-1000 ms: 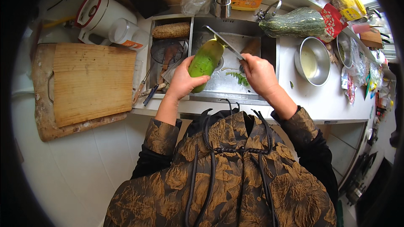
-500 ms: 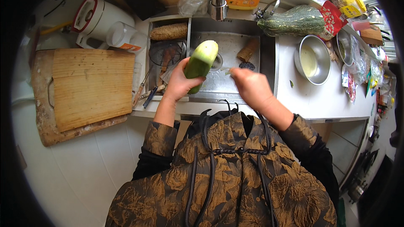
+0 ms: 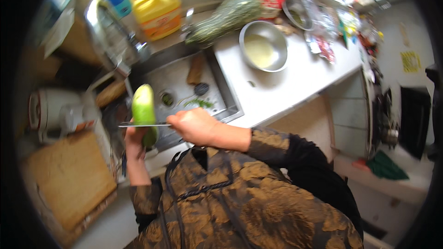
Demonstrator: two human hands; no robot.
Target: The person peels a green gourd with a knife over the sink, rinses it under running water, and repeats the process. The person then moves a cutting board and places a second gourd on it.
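**Knife across a green vegetable, held in 2 hands at a kitchen sink**

A long green vegetable (image 3: 144, 105), paler at its far end, stands tilted above the left part of a steel sink (image 3: 173, 76). The left hand (image 3: 134, 142) grips its lower part. The right hand (image 3: 194, 125) is closed around the handle of a knife (image 3: 159, 124), whose blade lies crosswise over the vegetable; whether they touch, I cannot tell. Green leaves (image 3: 199, 103) lie in the sink. To the right are 1 metal bowl (image 3: 279, 54) with pale contents and 1 large striped squash (image 3: 226, 18).
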